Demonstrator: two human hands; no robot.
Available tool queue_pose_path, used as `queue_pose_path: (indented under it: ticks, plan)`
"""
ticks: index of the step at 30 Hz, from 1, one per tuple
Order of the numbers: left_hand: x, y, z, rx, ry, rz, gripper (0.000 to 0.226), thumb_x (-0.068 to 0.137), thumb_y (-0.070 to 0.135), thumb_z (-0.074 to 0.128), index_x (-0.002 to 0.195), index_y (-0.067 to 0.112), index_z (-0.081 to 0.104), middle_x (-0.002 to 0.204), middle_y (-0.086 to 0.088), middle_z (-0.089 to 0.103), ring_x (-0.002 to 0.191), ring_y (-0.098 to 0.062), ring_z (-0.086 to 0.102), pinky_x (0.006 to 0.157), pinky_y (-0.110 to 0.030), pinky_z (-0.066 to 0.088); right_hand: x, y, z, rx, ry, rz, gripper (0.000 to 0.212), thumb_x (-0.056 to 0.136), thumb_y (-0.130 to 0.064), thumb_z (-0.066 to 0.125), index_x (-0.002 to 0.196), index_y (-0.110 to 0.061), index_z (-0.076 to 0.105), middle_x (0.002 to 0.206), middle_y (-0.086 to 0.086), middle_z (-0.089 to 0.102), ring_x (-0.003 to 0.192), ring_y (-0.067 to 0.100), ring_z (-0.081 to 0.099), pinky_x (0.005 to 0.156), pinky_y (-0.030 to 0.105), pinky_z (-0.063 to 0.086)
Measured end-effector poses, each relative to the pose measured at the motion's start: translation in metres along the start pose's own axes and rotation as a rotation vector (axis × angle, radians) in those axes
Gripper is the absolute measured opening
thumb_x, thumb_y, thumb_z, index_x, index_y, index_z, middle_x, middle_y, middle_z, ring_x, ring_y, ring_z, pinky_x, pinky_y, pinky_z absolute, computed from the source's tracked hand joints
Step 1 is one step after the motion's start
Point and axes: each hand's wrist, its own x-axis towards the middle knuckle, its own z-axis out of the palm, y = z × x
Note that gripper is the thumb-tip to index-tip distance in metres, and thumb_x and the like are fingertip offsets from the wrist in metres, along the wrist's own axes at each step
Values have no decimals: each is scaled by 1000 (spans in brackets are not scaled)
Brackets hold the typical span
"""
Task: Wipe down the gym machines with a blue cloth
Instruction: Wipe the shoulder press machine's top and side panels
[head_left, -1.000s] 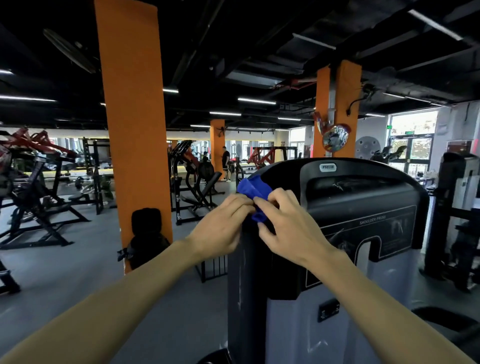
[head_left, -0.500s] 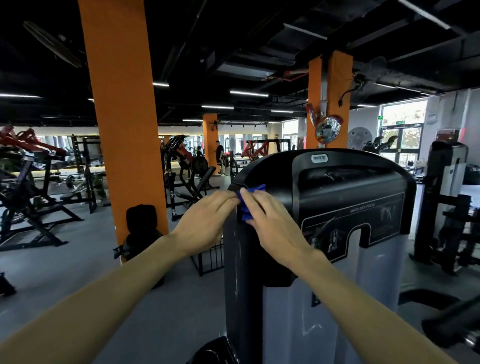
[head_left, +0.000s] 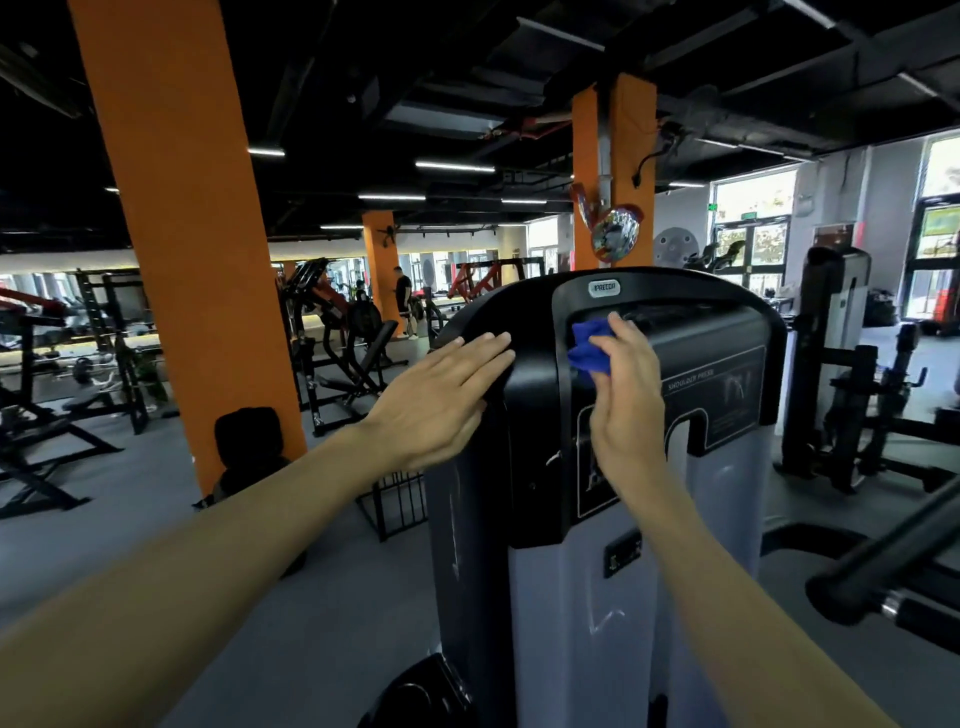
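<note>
A tall shoulder-press machine (head_left: 717, 364) with a black rounded top and grey lower housing stands right in front of me. My right hand (head_left: 626, 400) presses a crumpled blue cloth (head_left: 589, 351) against the upper left of the machine's black front panel, just under the recessed slot. Part of the cloth is hidden under my fingers. My left hand (head_left: 441, 400) lies flat with fingers together on the rounded left shoulder of the black top and holds nothing.
A wide orange pillar (head_left: 187, 249) rises at the left with a black pad (head_left: 249, 441) at its foot. Weight benches and racks (head_left: 343, 353) fill the floor behind. A black bar (head_left: 883, 566) juts in at lower right. Another machine (head_left: 831, 364) stands at the right. A person (head_left: 402, 299) stands far back.
My hands have parted. The right one carried the cloth rightward from the top's left edge onto the front panel. The left one let go of it and flattened on the machine's shoulder.
</note>
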Motion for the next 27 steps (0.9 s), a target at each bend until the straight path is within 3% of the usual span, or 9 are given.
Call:
queue_pose_path:
  ticks: [4,8,16,21,25,27]
  plan:
    - [8,15,14,152,-74,-15,71,105,50,32,167,18,16,174,-4,16,158,-35,15,129,-52,17,3,6,2,10,-55,24,32,101,0,52,133,0,58,153,14,46,147,19,36,123,24,25]
    - [9,34,29,204,-19,-100,75,103,50,32,166,13,18,173,-10,18,157,-42,16,126,-59,16,-32,-7,18,79,-113,89,40,106,-7,46,145,-9,53,158,3,42,149,14,34,123,38,29]
    - [18,43,31,176,95,-179,59,108,43,31,157,12,42,163,-10,40,151,-41,31,123,-58,24,-87,3,21,157,42,304,45,106,-1,41,149,-12,50,160,-6,39,150,8,31,124,43,30]
    - [30,60,34,191,96,-196,62,109,41,34,145,-7,48,152,-26,47,148,-45,34,124,-57,25,-85,40,1,230,149,454,47,107,-2,40,150,-17,49,161,-8,38,151,9,30,121,31,30]
    - [41,78,31,239,82,-259,81,105,61,34,137,-12,50,145,-32,48,145,-46,37,122,-58,30,-69,46,3,275,110,303,44,106,-7,40,150,-10,48,160,1,40,153,15,29,124,41,30]
    - [41,85,31,297,45,-261,98,99,74,35,147,-12,42,152,-33,41,148,-48,32,121,-61,28,-62,37,13,268,10,119,42,108,-13,40,148,-7,50,159,7,41,154,20,28,125,40,27]
